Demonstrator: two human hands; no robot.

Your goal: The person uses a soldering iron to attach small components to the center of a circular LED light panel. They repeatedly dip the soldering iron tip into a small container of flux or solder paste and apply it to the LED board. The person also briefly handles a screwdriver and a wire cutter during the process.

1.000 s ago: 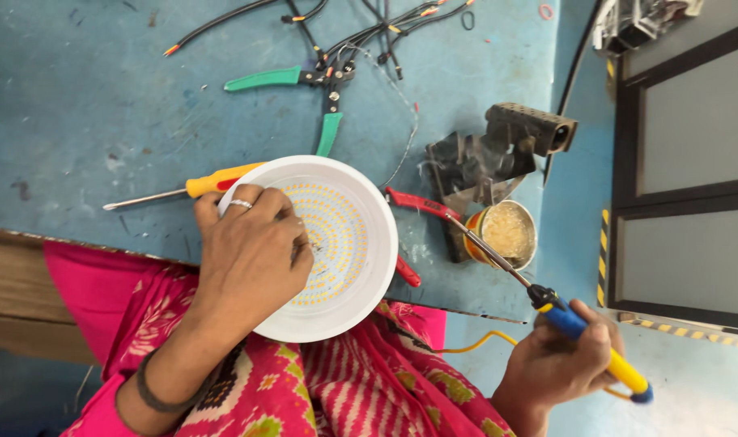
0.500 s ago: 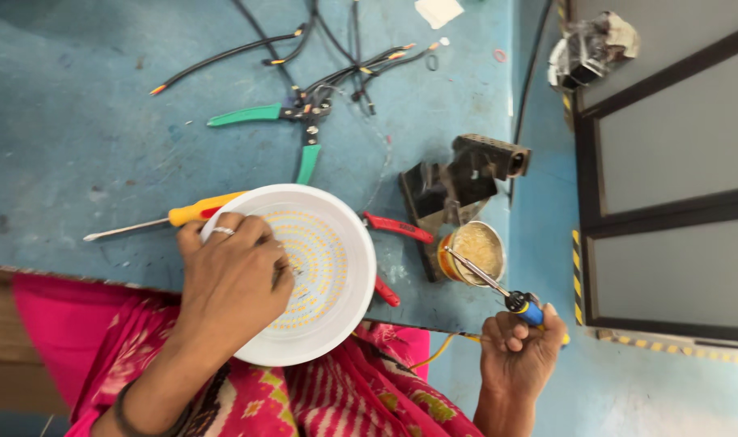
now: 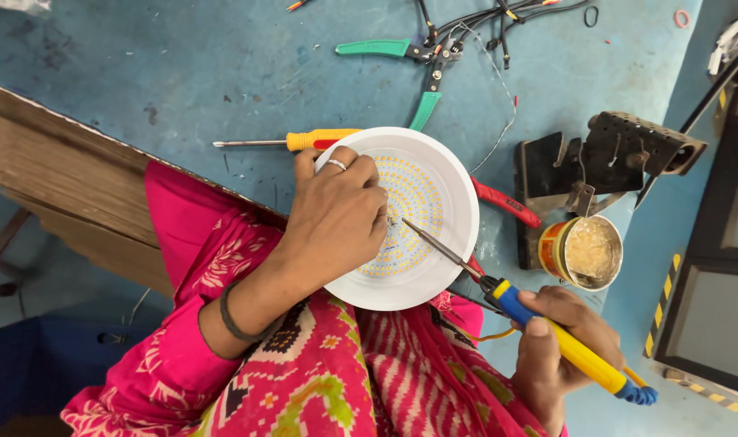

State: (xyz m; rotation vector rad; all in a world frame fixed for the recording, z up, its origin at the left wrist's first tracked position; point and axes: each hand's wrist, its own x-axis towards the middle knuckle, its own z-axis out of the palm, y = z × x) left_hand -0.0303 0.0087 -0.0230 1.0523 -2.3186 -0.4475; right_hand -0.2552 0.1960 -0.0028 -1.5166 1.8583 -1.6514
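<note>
A round white lamp panel (image 3: 443,198) with a disc of small yellow dots lies at the near edge of the blue table (image 3: 191,73). My left hand (image 3: 336,218), a ring on one finger, rests on its left half and holds it down. My right hand (image 3: 559,340) grips a soldering iron (image 3: 547,324) with a blue and yellow handle. Its metal tip reaches up-left and touches the dotted disc near the middle, just beside my left fingertips.
A small open tin (image 3: 583,252) of yellowish paste stands right of the panel, under a black metal stand (image 3: 604,162). A yellow-handled screwdriver (image 3: 292,142), green-handled pliers (image 3: 409,61), a red-handled tool (image 3: 506,204) and a tangle of black wires (image 3: 498,20) lie behind.
The soldering iron tip has left the paste tin and swung left onto the dotted disc. My left hand has stayed on the panel.
</note>
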